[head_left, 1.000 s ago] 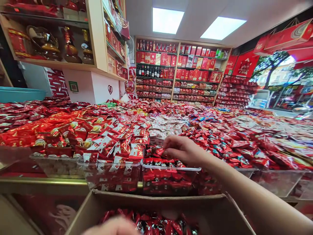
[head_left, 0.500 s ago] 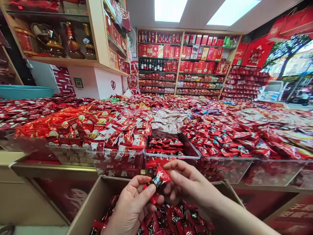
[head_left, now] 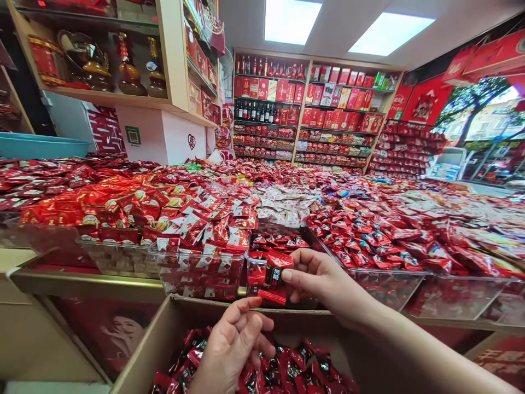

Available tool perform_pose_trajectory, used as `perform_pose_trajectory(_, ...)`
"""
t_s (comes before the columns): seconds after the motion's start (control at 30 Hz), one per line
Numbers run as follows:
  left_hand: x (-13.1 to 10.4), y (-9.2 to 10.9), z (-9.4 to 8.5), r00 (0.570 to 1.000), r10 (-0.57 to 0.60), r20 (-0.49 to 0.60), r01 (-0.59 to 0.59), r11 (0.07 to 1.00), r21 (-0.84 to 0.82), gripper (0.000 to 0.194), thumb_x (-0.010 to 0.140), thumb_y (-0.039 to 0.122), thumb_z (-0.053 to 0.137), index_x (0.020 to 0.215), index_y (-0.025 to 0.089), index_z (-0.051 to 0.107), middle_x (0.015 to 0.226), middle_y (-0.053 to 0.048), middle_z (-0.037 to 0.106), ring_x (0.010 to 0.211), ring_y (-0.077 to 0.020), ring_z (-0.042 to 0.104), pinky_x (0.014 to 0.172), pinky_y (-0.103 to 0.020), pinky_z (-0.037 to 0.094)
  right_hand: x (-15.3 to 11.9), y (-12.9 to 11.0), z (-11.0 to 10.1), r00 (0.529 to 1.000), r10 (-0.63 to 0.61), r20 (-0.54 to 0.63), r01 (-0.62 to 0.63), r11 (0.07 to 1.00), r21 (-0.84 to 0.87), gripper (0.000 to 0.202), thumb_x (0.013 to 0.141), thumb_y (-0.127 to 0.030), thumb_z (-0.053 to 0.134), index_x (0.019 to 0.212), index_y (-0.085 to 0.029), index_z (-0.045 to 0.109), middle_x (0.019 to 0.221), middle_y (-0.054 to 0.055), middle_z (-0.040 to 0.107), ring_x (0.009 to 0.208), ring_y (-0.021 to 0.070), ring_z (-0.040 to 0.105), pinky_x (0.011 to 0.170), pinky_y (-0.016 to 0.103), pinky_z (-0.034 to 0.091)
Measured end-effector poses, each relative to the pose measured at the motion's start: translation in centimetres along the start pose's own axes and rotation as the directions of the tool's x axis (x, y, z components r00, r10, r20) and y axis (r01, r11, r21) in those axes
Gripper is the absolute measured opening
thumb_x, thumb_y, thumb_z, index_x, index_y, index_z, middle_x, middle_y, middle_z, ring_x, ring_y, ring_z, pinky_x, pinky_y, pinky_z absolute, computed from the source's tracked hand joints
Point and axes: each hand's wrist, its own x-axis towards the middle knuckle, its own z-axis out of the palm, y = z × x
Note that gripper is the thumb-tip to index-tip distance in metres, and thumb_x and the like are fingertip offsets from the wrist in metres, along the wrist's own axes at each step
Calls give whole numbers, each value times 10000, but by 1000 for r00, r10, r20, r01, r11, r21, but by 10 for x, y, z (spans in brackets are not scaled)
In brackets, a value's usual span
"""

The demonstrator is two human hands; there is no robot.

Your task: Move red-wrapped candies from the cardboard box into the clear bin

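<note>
Change: your right hand (head_left: 324,279) has lifted the red packet (head_left: 274,276) away toward the clear bin (head_left: 262,262)'s front edge.
Right: thumb and fingers pinched on that packet.
Left hand (head_left: 233,345): loosely curled, empty, over the carton (head_left: 164,334).

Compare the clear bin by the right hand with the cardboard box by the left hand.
The clear bin is transparent plastic, raised on the counter; the cardboard box is opaque brown and sits lower, nearer the camera. The right hand holds a candy at the bin; the left hand hovers over the box. Both contain red-wrapped candies.
</note>
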Motion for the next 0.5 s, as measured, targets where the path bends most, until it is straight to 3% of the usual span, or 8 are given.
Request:
perform_pose_trajectory(0.13,-1,9,-2,1000,18,-12,-16,990,144,294,693,381,572,854,137,536,545,-20,600,443,-80,465,421,-164,296,0,10,16,994,22,103,-29,997,65,245,627,-322,618,725,-146,478,659,-15,520,542,65,486,502,194,409)
perform_pose_trajectory(0.3,-4,11,-4,998,56,-24,-49,974,222,183,682,326,595,648,146,587,489,15,576,452,-73,458,444,-153,315,-5,24,31,993,86,79,-96,986,138,277,612,-355,621,710,-147,466,596,-30,518,434,41,442,427,171,349)
perform_pose_trajectory(0.4,-5,8,-2,997,76,29,-81,975,205,182,678,347,587,670,166,584,607,8,606,473,-84,491,444,-166,330,-4,18,26,997,72,32,-76,989,124,245,629,-336,609,699,-144,476,575,-34,506,439,41,435,435,174,353)
perform_pose_trajectory(0.5,-4,-1,-7,987,-37,159,-15,950,312,185,708,354,534,736,172,563,662,-3,600,519,-111,518,474,-192,350,12,0,4,991,-71,-117,79,994,72,196,640,-295,609,703,-150,494,607,-34,496,513,45,451,493,173,382)
